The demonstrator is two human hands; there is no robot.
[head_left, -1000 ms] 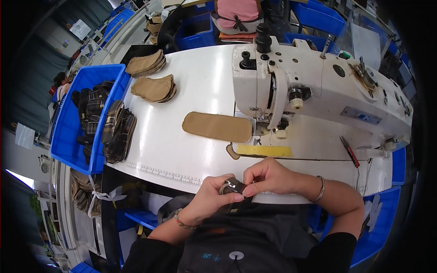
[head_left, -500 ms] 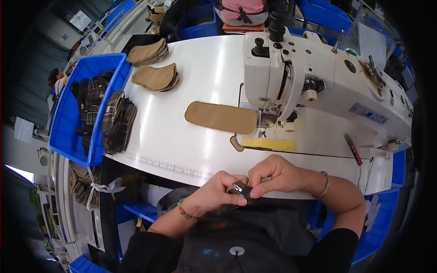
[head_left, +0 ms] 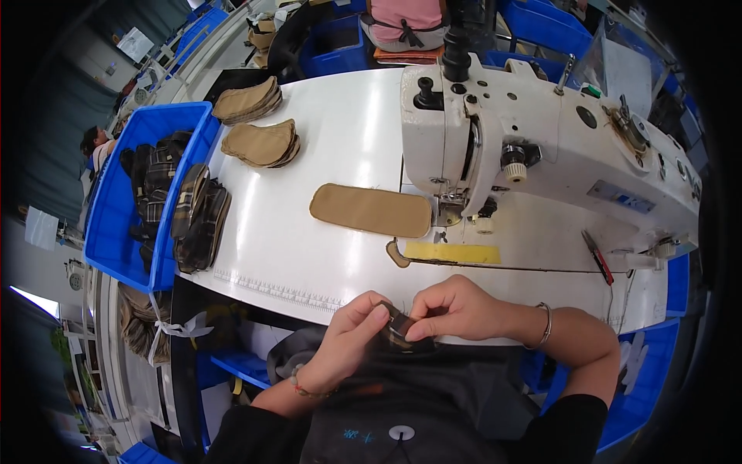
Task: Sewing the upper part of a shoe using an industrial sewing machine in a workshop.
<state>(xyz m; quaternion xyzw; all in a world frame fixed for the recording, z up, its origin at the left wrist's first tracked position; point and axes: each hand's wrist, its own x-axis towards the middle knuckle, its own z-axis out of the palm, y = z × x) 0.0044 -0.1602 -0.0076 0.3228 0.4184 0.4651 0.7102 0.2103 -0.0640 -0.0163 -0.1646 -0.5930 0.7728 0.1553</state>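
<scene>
My left hand point(head_left: 348, 340) pinches a small dark plaid fabric piece point(head_left: 399, 331) between thumb and fingers, just off the table's front edge. On the piece's other side, my right hand point(head_left: 462, 311) grips it with thumb and bent fingers. The fabric looks folded, and its lower part blends into my dark apron. Beyond my hands a long tan padded sole piece point(head_left: 371, 210) lies flat, its right end close to the needle area of a white sewing machine point(head_left: 533, 131).
Two stacks of tan insole pieces point(head_left: 261, 145) sit at the table's far left. Beside them, a blue bin point(head_left: 164, 251) holds dark plaid slippers, with more plaid slippers point(head_left: 202, 224) against its side. Yellow tape point(head_left: 452, 253) and red-handled snips point(head_left: 597, 259) lie on the right. Another person point(head_left: 406, 23) sits beyond.
My hands have turned the plaid piece and drawn slightly apart, so more of it shows. My left fingers now point upward. The whole view has shifted slightly.
</scene>
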